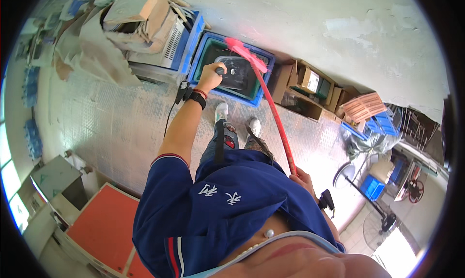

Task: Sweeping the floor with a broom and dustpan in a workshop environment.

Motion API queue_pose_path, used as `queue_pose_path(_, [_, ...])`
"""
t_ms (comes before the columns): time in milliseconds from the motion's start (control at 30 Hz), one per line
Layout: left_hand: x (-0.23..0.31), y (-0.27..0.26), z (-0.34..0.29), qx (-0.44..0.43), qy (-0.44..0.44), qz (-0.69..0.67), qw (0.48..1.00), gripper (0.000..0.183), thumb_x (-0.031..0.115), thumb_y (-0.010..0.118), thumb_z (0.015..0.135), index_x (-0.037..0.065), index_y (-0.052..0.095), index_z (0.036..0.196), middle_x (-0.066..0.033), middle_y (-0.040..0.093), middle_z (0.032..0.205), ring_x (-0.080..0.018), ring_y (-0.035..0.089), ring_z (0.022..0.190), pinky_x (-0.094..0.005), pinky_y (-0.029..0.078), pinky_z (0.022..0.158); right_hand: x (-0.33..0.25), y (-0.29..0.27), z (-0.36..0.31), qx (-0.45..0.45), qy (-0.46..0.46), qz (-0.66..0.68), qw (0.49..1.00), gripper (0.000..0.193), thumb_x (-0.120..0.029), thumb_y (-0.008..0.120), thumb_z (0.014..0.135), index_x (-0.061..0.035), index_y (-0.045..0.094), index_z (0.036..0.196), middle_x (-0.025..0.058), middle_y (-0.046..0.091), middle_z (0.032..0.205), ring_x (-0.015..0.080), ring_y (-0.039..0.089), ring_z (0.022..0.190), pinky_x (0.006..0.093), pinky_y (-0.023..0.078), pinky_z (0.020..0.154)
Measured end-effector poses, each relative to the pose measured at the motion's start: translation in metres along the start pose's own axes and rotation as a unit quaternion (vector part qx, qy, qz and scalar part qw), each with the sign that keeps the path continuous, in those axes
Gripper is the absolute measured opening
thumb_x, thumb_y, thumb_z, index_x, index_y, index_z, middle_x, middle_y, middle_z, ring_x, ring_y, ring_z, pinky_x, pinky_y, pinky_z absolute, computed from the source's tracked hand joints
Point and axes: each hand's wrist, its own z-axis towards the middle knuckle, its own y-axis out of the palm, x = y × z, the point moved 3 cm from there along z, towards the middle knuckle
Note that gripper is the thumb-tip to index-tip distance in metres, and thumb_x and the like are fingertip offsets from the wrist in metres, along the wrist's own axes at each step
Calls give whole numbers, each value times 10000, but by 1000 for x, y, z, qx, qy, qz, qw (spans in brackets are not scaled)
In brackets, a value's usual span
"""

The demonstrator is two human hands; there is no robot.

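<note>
My left hand (209, 76) reaches forward over a blue plastic crate (203, 53) and grips the rim of a dark tray-like container (237, 74) inside it. My right hand (301, 177) is closed on the long red handle of a broom (273, 113), low by my hip. The broom's red bristle head (244, 51) rests over the far side of the crate. My feet in light shoes (221, 111) stand just before the crate on a metal tread-plate floor.
Torn cardboard and a second blue crate (186, 40) lie to the left. Open cardboard boxes (305, 84) sit to the right along a pale wall. Orange-topped cabinets (104, 220) stand behind on the left. A pedestal fan (361, 181) and blue bins (382, 123) are right.
</note>
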Motion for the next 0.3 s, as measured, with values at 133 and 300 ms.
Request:
queue_pose_path(133, [-73,-9,18,30,-36,-37,998,215,-140,473,619,41,560,696,-92,618,722,-224,610,727,-278,455,659,-44,44,33,-21,35,-3,999,266,-91,509,789,9,517,1035,-30,472,623,46,437,511,191,352,449])
queue_pose_path(300, [-113,-19,42,-22,-31,-57,998,238,-192,455,657,18,557,708,-82,617,839,-226,611,857,-301,437,862,-66,61,87,-53,109,-17,992,205,-107,515,797,-16,496,980,-2,491,652,64,431,492,195,395,452])
